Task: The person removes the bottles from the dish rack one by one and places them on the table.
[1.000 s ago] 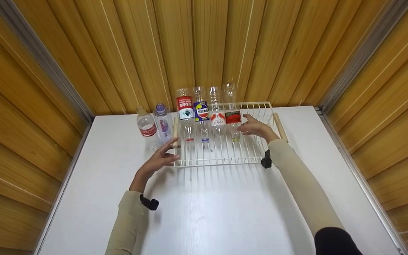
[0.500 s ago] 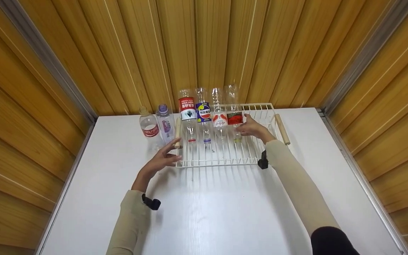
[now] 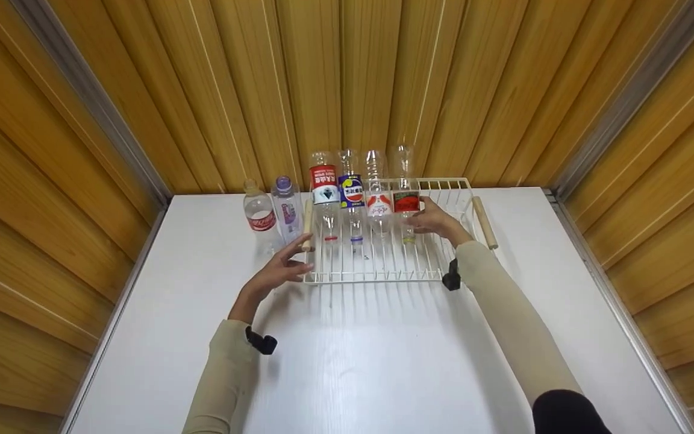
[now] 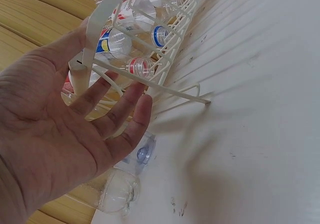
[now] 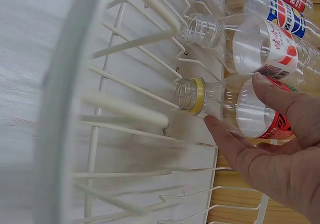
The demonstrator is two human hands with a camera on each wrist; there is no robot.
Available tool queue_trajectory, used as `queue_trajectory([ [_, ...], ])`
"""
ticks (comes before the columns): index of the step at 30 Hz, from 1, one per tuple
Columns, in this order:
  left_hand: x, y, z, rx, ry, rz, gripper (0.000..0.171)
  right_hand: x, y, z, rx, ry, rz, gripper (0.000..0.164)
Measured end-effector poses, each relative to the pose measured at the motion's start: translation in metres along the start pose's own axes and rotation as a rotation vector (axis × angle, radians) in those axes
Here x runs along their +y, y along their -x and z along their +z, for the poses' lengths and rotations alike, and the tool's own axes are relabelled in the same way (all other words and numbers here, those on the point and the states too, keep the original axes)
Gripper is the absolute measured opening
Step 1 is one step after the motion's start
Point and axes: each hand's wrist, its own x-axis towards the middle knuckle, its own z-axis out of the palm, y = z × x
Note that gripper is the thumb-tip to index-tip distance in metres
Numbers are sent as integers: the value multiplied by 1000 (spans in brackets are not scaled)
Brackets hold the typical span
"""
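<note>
A white wire dish rack [image 3: 377,277] with wooden handles holds several clear plastic bottles, necks down. My right hand [image 3: 437,224] holds the rightmost one, a bottle with a dark red label [image 3: 406,202] and a yellow neck ring. In the right wrist view, the thumb lies on the bottle [image 5: 250,109] and a finger runs beneath its neck end. My left hand [image 3: 275,274] is at the rack's left side by the wooden handle [image 3: 308,223]. In the left wrist view its fingers [image 4: 132,129] are spread and loosely bent near the rack's end frame [image 4: 150,81].
Left of the rack stand an uncapped bottle with a red label [image 3: 261,220] and a bottle with a purple neck [image 3: 287,208]. In the rack are red-and-white [image 3: 325,184], blue [image 3: 352,191] and white-labelled [image 3: 379,204] bottles. A wood-panelled wall [image 3: 371,78] rises behind the white table [image 3: 353,361].
My right hand has come in toward the rightmost bottle and its spread fingers have closed around it. My left hand keeps its place by the rack. The head view has shifted slightly.
</note>
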Motion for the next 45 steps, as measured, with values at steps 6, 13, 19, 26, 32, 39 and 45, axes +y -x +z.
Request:
queue_trajectory([
  [6, 2, -1, -1, 4, 12, 4, 78, 3, 3, -5, -13, -39, -49, 76],
  [13, 1, 0, 1, -6, -1, -3, 78, 3, 16, -12, -23, -29, -46, 78],
  [19, 4, 0, -1, -9, -7, 2, 77, -1, 31, -17, -23, -51, -29, 93],
  [26, 3, 1, -3, 2, -15, -13, 78, -1, 48, -21, -29, -36, -72, 83],
  [32, 2, 1, -2, 12, -15, -30, 77, 2, 62, -22, -38, -84, -93, 81],
  [39, 1, 1, 0, 11, -21, -30, 78, 3, 77, -22, -8, -106, -102, 89],
  [45, 1, -1, 0, -7, -16, -15, 78, 5, 86, -20, 18, -133, -136, 87],
])
